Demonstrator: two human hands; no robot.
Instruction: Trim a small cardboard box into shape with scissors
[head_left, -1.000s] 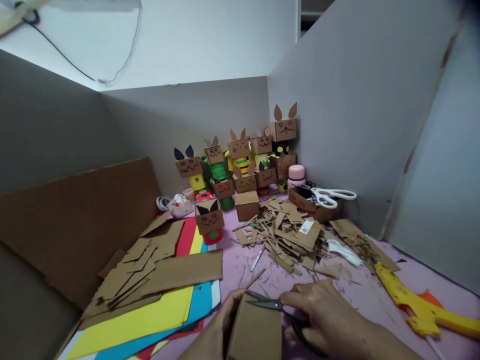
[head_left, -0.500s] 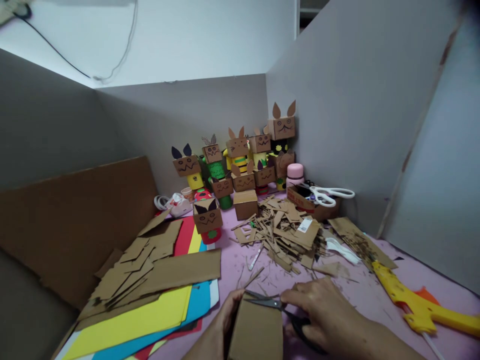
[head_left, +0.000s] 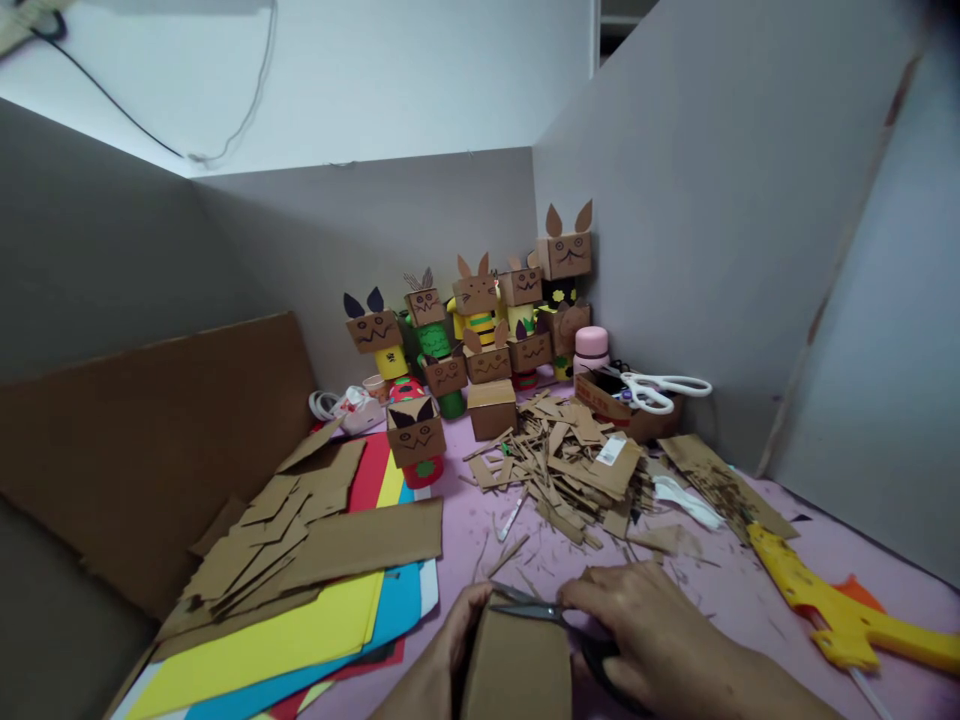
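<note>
A small brown cardboard box (head_left: 519, 665) is at the bottom middle of the head view. My left hand (head_left: 448, 645) is closed around its left side, with the fingertips near the far corner. In my right hand (head_left: 637, 625) is a pair of scissors (head_left: 534, 608) with dark handles, gripped at the right of the box. The blades are slightly apart and lie across the box's far top edge. Whether they have cardboard between them I cannot make out. The near end of the box runs out of the picture.
A heap of cardboard scraps (head_left: 574, 460) lies beyond my hands. Box-headed animal figures (head_left: 416, 440) stand at the back. Cardboard sheets (head_left: 360, 545) and a yellow sheet (head_left: 262, 650) are on the left. On the right are a yellow glue gun (head_left: 817, 600) and white-handled scissors (head_left: 660, 390).
The box has shifted very slightly to the right with my left hand. The scissor blades still rest at its far edge, with my right hand almost in the same place.
</note>
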